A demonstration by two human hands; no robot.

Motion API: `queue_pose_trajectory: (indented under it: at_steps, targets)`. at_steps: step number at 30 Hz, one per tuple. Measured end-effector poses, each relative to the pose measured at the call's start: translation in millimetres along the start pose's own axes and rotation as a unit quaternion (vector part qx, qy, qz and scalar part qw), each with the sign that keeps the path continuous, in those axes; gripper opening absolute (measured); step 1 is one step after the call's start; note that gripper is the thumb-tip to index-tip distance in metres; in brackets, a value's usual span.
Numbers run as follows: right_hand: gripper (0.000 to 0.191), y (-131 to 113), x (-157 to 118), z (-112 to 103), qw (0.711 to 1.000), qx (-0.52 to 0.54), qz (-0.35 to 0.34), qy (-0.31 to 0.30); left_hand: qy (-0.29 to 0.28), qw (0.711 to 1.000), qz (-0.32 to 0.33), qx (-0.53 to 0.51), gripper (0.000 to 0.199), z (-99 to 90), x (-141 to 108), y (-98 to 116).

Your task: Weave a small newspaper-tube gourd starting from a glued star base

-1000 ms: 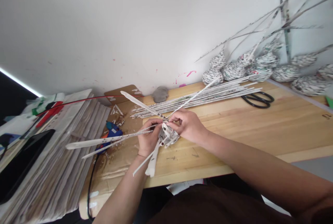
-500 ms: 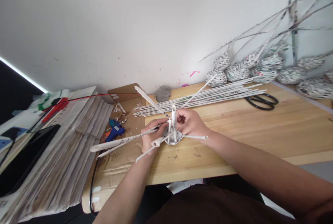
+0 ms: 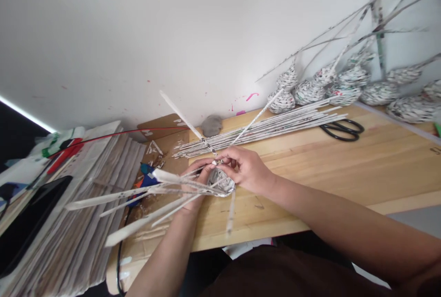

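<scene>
A small round base woven from rolled newspaper (image 3: 221,181) sits between my hands, above the front part of the wooden table. Several long paper tubes stick out of it, most fanning left and one blurred tube pointing toward me. My left hand (image 3: 199,175) grips the woven base at its far left rim, thumb on top. At the far edge, my right hand (image 3: 246,168) pinches a paper tube (image 3: 257,117) close to the weave. Another printed tube (image 3: 182,117) rises up and left from between the fingertips.
Behind my hands lies a bundle of newspaper tubes (image 3: 262,131), with black scissors (image 3: 342,129) at its right. Woven paper gourds (image 3: 312,92) stand along the wall. On the left are a newspaper stack (image 3: 86,209), a black phone (image 3: 32,223) and a blue glue gun (image 3: 147,178).
The woven base has turned and tilted in my hands, so the upright tubes now swing over to the left. My right fingers have closed in at the far rim.
</scene>
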State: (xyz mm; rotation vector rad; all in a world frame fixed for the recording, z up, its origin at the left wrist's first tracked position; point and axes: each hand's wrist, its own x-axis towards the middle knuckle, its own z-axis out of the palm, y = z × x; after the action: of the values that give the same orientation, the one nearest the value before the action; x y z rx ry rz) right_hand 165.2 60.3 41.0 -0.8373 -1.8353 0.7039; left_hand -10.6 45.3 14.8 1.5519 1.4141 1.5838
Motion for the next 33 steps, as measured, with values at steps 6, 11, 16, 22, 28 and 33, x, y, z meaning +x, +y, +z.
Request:
queue_pose_trajectory:
  at_steps: [6,11,16,22,28,33]
  targets:
    - [0.013,-9,-1,-3,0.998,-0.04,-0.052,0.003,-0.013,1.0,0.027,0.004,0.016,-1.6,0,-1]
    - [0.015,-10,-2,-3,0.996,-0.052,-0.073,0.006,-0.023,0.999,0.037,0.016,0.018,-6.3,-1,-10]
    - [0.012,-9,-3,-2,0.993,-0.059,-0.099,0.017,-0.029,0.998,0.056,0.019,0.015,-7.1,-1,-14]
    - [0.013,-8,-2,-1,0.991,-0.051,-0.116,0.031,-0.021,0.997,0.063,0.026,0.015,-4.4,3,-7]
    - [0.008,-5,1,-11,0.995,-0.03,-0.087,0.031,0.083,0.996,0.034,-0.002,0.016,-6.5,6,-11]
    - [0.016,6,4,-10,0.995,-0.086,-0.054,0.014,0.158,0.987,0.001,-0.039,0.019,-10.5,7,-10]
